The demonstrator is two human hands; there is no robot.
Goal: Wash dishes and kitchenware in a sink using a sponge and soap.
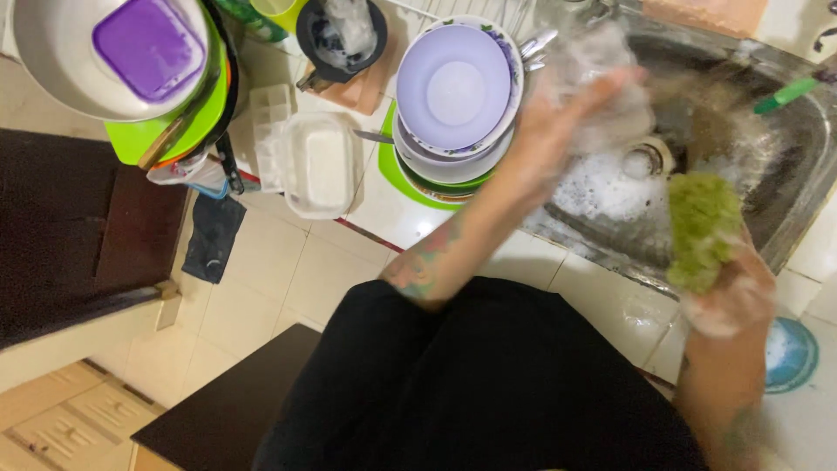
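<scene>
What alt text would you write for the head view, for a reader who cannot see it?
Seen from above, a person's right hand holds a soapy green sponge over a metal sink, while the left hand lifts a blurred, sudsy clear item. Stacked bowls sit on the tiled counter beside it.

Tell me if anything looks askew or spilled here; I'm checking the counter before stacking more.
The purple square plastic lid lies tilted inside the grey metal bowl, which leans on a crowded pile. Soap foam sits in the steel sink, nothing spilled on the counter.
</scene>
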